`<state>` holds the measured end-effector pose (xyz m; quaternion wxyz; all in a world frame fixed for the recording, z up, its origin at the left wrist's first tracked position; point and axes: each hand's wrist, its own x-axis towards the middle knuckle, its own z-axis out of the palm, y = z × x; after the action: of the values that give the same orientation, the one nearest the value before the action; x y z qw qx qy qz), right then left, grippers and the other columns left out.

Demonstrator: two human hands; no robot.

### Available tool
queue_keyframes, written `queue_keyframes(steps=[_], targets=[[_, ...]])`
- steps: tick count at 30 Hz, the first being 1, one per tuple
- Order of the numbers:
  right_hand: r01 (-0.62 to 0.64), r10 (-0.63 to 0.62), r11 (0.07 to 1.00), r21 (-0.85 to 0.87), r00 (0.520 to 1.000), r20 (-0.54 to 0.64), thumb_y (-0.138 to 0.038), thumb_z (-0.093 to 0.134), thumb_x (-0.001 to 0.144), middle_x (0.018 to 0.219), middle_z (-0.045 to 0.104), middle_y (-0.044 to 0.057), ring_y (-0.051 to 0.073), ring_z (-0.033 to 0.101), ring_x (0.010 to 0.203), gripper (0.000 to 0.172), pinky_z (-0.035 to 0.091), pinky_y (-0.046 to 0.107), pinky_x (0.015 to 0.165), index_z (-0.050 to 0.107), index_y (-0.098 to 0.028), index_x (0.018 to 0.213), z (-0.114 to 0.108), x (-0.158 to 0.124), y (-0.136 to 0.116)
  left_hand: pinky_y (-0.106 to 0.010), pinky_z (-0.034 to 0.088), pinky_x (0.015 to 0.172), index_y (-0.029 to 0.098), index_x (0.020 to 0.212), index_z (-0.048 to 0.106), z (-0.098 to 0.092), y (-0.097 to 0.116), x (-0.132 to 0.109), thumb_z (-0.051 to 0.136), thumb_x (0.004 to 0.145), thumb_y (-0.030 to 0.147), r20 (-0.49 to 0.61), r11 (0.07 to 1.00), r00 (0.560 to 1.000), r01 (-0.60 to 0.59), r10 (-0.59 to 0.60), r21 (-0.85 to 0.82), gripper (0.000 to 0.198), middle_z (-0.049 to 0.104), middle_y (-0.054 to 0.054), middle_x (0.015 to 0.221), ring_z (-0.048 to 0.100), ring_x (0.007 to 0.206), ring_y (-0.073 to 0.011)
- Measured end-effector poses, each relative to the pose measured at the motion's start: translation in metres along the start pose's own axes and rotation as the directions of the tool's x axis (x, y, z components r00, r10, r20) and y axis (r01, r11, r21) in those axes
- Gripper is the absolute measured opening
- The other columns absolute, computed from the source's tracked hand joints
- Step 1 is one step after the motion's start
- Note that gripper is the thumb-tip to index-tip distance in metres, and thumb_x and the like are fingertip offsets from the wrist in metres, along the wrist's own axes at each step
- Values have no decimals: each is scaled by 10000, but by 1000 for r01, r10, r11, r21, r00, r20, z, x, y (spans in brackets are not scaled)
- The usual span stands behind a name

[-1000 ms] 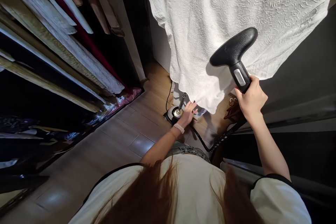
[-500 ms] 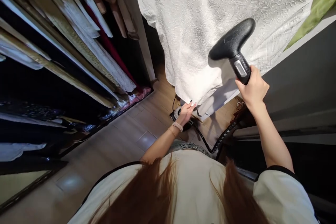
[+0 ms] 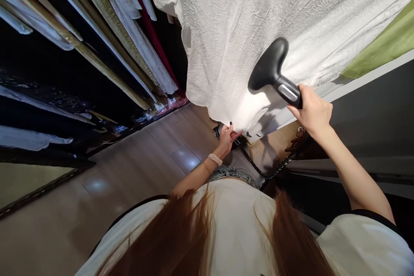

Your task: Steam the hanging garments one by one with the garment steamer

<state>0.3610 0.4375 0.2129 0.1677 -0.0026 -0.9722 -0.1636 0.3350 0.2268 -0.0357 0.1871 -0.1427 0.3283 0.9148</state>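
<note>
"Where was the black steamer [image 3: 268, 65]?"

"Just right of centre, its head in front of the white garment [image 3: 223, 30] that filled the upper middle. The right hand [image 3: 313, 110] was wrapped around its handle."

"And the left hand [image 3: 226, 138]?"

"Near centre, at the garment's bottom edge; I couldn't tell whether it gripped. Hanging clothes [image 3: 139, 36] filled the upper left."

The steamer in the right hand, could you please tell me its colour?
The steamer is black with a silver panel, seen best in the head view.
</note>
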Motion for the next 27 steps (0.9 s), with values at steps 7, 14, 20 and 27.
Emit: queue_keyframes(steps=[7,14,20,27], targets=[[-20,21,998,60,1000,-8,-442,606,901,1114,664,167,287,611,904,571,368,311,643,515,-128,1369,-2,3,-10,-386,653,877,198,977,589,-13,5,-13,783,851,328,-62,1000,998,-7,8,15,265,718,-14,943,712,766,-130],[-52,58,995,86,996,-61,-455,606,888,1132,695,169,297,636,895,575,360,316,638,525,-139,1362,5,-1,-14,-424,657,889,204,1037,583,-16,15,-25,770,863,380,-125,998,991,-51,54,25,310,726,-19,931,736,816,-161],[23,-30,992,128,998,55,-447,593,876,1138,706,151,295,657,835,575,391,316,633,541,-153,1368,18,-14,-26,-425,662,866,214,986,558,-17,17,-31,766,865,406,-177,995,979,-91,97,42,308,723,-27,960,743,863,-190],[-71,80,988,137,995,-62,-474,561,875,1070,706,165,318,653,839,598,401,328,628,549,-134,1367,14,-14,-26,-407,664,860,224,1003,571,-16,19,-34,812,815,408,-209,996,974,-81,84,22,356,698,-8,916,730,931,-209]])
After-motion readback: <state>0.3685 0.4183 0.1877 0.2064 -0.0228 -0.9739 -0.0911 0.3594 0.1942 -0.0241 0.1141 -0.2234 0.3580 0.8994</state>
